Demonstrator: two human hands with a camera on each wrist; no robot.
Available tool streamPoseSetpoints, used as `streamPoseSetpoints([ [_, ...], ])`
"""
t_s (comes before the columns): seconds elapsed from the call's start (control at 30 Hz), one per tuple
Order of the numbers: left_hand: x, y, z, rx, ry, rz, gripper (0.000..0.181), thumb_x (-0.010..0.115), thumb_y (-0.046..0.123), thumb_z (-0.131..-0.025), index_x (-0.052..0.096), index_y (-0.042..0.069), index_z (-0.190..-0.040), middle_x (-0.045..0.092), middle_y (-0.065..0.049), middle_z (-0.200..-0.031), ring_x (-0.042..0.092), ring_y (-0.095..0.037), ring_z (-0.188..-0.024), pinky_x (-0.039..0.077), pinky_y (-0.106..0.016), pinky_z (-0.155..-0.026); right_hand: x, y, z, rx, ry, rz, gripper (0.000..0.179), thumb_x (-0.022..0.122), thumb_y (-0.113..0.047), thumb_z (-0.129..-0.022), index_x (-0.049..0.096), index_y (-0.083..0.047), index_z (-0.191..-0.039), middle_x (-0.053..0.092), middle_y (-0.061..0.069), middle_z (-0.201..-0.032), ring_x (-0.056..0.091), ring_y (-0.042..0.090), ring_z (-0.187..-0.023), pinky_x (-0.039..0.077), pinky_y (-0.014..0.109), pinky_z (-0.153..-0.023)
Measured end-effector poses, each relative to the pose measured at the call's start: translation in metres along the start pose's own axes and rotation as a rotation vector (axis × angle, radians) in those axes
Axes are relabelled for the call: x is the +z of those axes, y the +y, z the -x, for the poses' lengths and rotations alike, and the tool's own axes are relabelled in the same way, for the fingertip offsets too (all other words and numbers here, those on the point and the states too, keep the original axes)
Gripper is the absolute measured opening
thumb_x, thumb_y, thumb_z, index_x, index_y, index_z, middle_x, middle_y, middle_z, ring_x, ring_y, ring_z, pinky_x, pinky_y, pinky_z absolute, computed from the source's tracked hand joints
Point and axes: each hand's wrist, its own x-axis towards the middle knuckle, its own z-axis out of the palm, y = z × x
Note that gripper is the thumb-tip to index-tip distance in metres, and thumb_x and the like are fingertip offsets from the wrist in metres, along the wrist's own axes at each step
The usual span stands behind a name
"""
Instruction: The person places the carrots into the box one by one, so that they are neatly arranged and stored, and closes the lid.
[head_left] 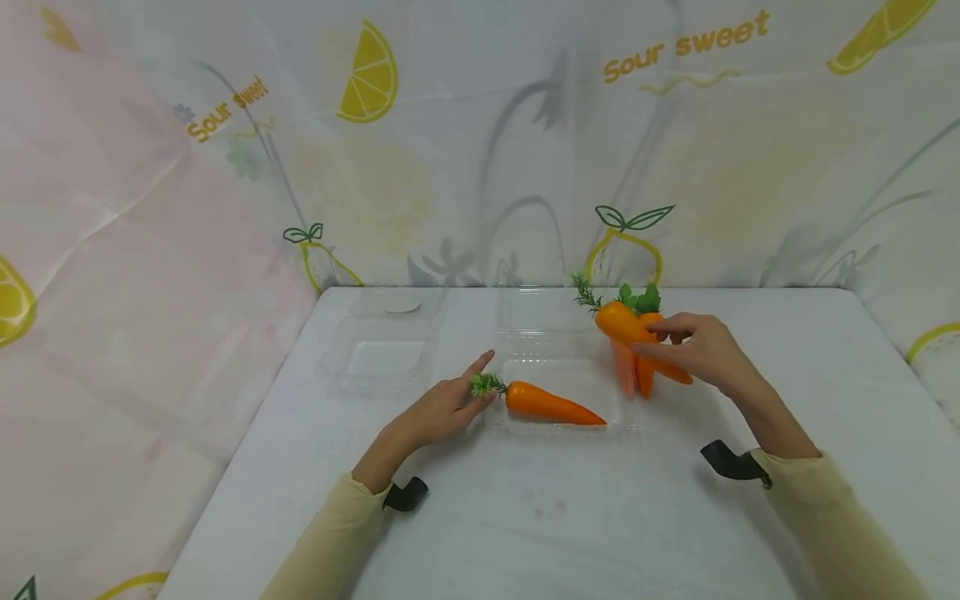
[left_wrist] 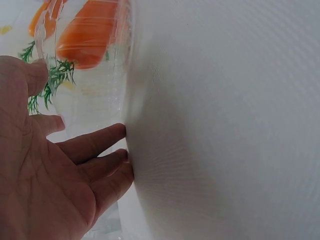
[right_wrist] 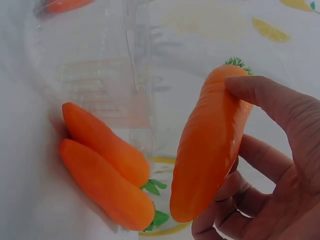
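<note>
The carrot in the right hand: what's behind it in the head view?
Behind the held carrot, two more carrots show their tips below it and green leaves above it. The parts it crosses are covered there, so I can't see those.

Left sleeve [head_left: 322,542] and right sleeve [head_left: 832,517]: long, plain, pale cream-yellow fabric, lightly wrinkled toward cuffs [head_left: 787,467]. Left wrist bracket [head_left: 406,495] and right wrist bracket [head_left: 735,462]: black, curved, broad at free end, projecting from inner cuff edge. Left hand [head_left: 442,408], right hand [head_left: 697,350]: bare; creases distinct across left palm.
</note>
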Motion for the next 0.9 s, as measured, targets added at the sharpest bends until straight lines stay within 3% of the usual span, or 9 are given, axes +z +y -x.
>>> streamPoseSetpoints([
  [0.3,0.000,0.001,0.001,-0.002,0.007,0.003,0.069,0.043,0.054,-0.102,0.012,0.030,-0.159,0.067,-0.005,-0.099,0.063,-0.023,-0.104,0.043,-0.048,-0.103,0.011,-0.015,-0.008,-0.018,-0.049,-0.084,0.057,0.079,-0.042,-0.083,0.069,0.000,-0.120,0.060,0.011,-0.094,0.049,0.027,-0.086,0.041,0.028,-0.057],
  [0.43,0.000,0.001,0.000,-0.002,0.009,0.005,0.069,0.043,0.054,-0.102,0.013,0.030,-0.159,0.067,-0.003,-0.094,0.063,-0.023,-0.103,0.043,-0.048,-0.103,0.016,-0.022,-0.012,-0.029,-0.058,-0.112,0.055,0.081,-0.043,-0.082,0.071,-0.003,-0.117,0.058,0.011,-0.090,0.049,0.028,-0.083,0.043,0.027,-0.055],
  [0.67,0.000,0.000,0.000,-0.001,-0.008,-0.006,0.070,0.040,0.057,-0.102,0.010,0.031,-0.159,0.055,0.003,-0.071,0.060,-0.018,-0.085,0.045,-0.047,-0.100,0.026,-0.030,-0.016,-0.048,-0.075,-0.125,0.054,0.082,-0.044,-0.080,0.072,-0.004,-0.115,0.062,0.009,-0.095,0.051,0.026,-0.086,0.047,0.029,-0.062],
  [0.9,0.000,0.000,0.000,0.002,-0.001,-0.003,0.070,0.041,0.056,-0.102,0.011,0.030,-0.159,0.057,0.004,-0.073,0.062,-0.019,-0.090,0.045,-0.047,-0.100,0.038,-0.035,-0.018,-0.068,-0.098,-0.157,0.052,0.084,-0.044,-0.077,0.074,-0.008,-0.114,0.062,0.007,-0.092,0.054,0.025,-0.083,0.047,0.029,-0.061],
])
